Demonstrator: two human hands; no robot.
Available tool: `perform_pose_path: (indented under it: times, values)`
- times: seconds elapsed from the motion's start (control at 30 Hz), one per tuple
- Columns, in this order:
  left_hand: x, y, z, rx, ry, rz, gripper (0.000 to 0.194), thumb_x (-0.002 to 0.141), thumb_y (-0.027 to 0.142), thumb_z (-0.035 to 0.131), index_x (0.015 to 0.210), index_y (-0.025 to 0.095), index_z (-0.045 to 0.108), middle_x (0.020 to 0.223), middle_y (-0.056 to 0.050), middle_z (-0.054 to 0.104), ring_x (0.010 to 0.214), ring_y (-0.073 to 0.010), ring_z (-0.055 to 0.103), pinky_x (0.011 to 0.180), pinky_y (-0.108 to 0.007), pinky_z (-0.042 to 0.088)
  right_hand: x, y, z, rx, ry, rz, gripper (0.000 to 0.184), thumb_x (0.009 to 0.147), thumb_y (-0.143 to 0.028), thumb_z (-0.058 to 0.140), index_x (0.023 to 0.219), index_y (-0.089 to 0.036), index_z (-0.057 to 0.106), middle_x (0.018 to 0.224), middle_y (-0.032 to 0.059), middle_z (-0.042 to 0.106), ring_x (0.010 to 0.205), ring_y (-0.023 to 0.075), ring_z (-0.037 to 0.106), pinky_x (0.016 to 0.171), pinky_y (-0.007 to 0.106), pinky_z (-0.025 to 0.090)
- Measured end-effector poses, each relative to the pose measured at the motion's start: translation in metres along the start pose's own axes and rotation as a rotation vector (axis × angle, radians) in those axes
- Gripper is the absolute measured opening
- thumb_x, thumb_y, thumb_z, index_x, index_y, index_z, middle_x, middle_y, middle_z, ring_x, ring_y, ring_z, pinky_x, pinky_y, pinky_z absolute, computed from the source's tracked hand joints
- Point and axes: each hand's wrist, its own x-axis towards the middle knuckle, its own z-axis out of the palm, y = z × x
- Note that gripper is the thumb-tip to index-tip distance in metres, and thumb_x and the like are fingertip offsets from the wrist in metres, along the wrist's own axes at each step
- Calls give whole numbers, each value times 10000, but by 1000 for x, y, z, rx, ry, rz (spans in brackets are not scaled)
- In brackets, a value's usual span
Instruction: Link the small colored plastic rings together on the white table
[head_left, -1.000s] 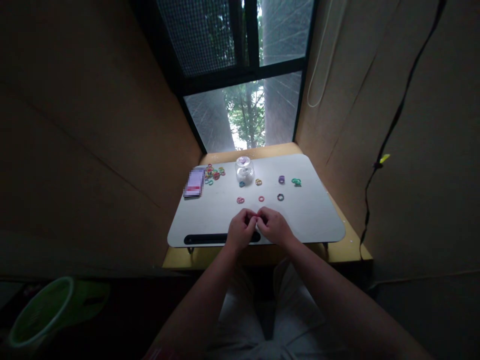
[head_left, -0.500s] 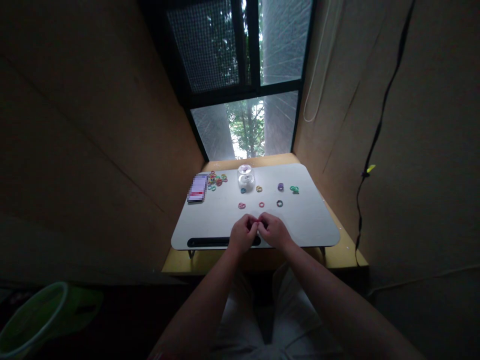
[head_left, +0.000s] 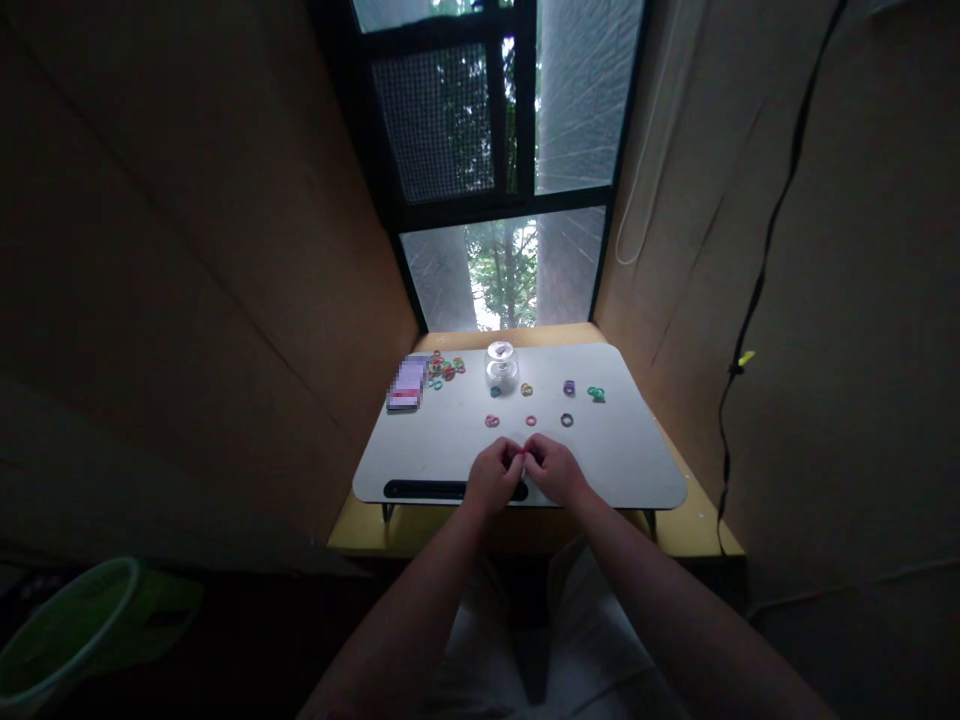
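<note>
Above the front part of the white lap table point(head_left: 442, 455), my left hand point(head_left: 493, 478) and my right hand point(head_left: 556, 470) meet fingertip to fingertip. Both pinch a small red hair tie point(head_left: 523, 453), mostly covered by the fingers. Just beyond them lies a row of small hair ties: pink ones point(head_left: 492, 421), a single red-pink ring point(head_left: 531, 421) and a dark ring point(head_left: 567, 420). Farther back are blue point(head_left: 495, 391), yellow point(head_left: 526, 389), purple point(head_left: 569, 387) and green hair ties point(head_left: 596, 394). A mixed heap of hair ties point(head_left: 448, 369) sits at the back left.
A clear round jar point(head_left: 501, 366) stands at the back. The phone point(head_left: 408, 383) rests at the left edge. Along the front runs a black slot strip point(head_left: 424, 489). Walls flank the table, a window point(head_left: 506, 270) rises behind, and a green basket point(head_left: 97, 630) is low left.
The camera view has tilted up, so the table appears lower. Both hands keep their pinch on the red hair tie with little visible movement. The things on the table have not moved.
</note>
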Motion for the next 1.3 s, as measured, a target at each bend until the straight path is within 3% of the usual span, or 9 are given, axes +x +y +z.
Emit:
perform_pose_path:
  times: [1.3]
  values:
    - [-1,6,0,40,-20,10,114,816,291,520,823,193,577,663,34,574,591,-103,498,579,-230,354,-6,-2,-3,-21,5,-25,80,782,-186,495,771,-200,573,684,-10,605,613,127,513,597,228,366]
